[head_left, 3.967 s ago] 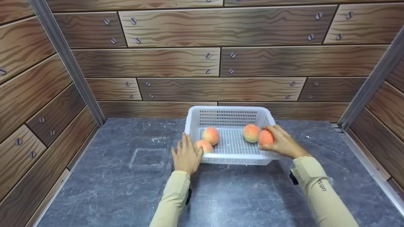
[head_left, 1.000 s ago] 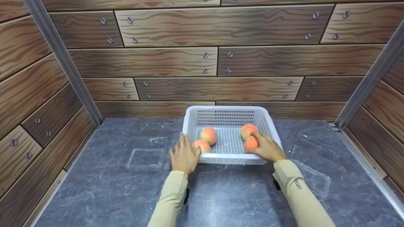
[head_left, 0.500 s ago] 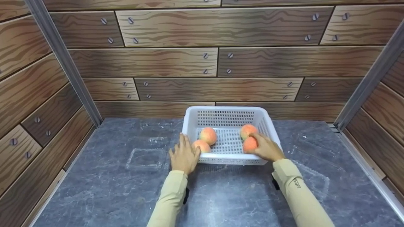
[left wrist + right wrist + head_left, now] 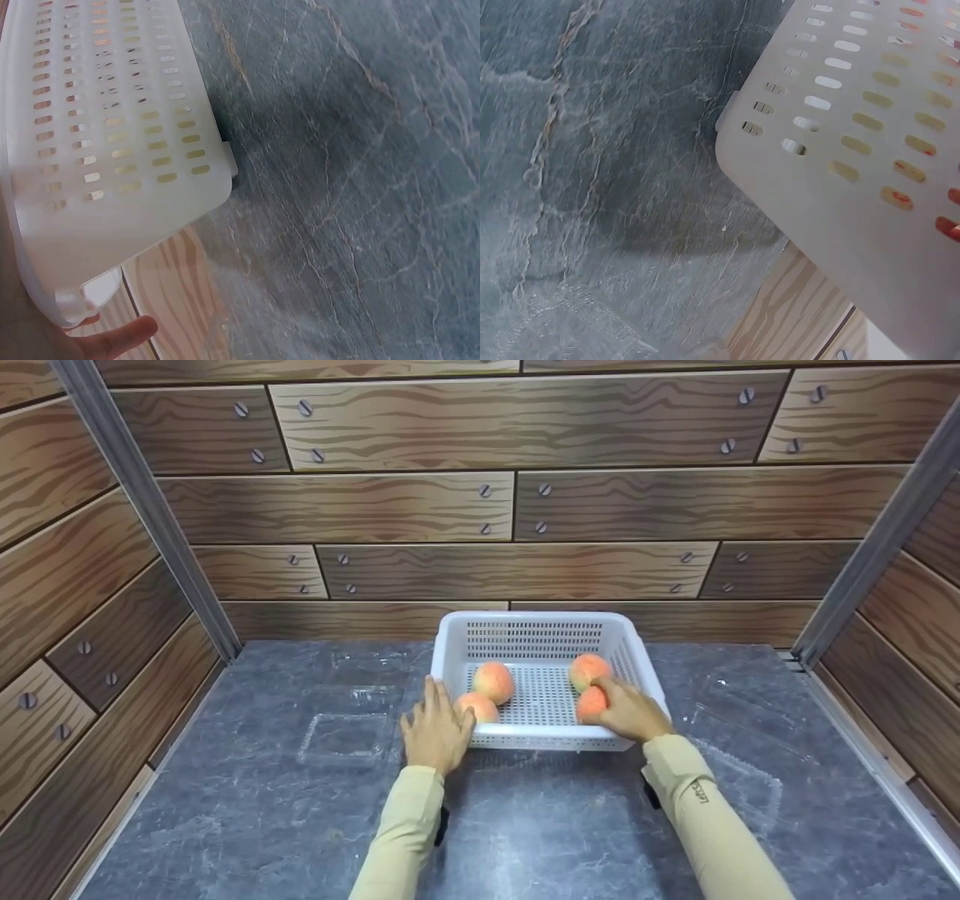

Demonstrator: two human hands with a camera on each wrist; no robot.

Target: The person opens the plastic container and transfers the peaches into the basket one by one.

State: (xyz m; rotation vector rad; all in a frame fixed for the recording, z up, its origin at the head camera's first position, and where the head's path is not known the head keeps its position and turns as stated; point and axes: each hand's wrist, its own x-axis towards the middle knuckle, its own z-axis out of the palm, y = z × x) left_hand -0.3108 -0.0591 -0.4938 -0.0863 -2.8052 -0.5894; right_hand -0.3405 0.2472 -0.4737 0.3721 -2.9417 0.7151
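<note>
A white slotted plastic basket (image 4: pixel 534 736) stands on the grey table near the back wall. Two peaches lie at its left, one farther back (image 4: pixel 493 683) and one near the front corner (image 4: pixel 478 708). Another peach (image 4: pixel 589 671) is at the right. Just in front of that one, my right hand (image 4: pixel 631 711) holds a redder peach (image 4: pixel 591 706) inside the basket, reaching over the front right rim. My left hand (image 4: pixel 437 729) rests on the basket's front left corner with its fingers spread and fairly straight. In the left wrist view one finger (image 4: pixel 120 337) shows beside the rim.
Faint clear rectangular outlines mark the marbled table at left (image 4: pixel 349 737) and right (image 4: pixel 739 784). A wood-plank-patterned wall (image 4: pixel 420 570) rises right behind the basket. Metal posts (image 4: pixel 161 521) stand at the back corners.
Since four seconds ago, my right hand has carried its peach leftward and lower, from near the right rim to the front right part of the basket. The left hand stays at the corner.
</note>
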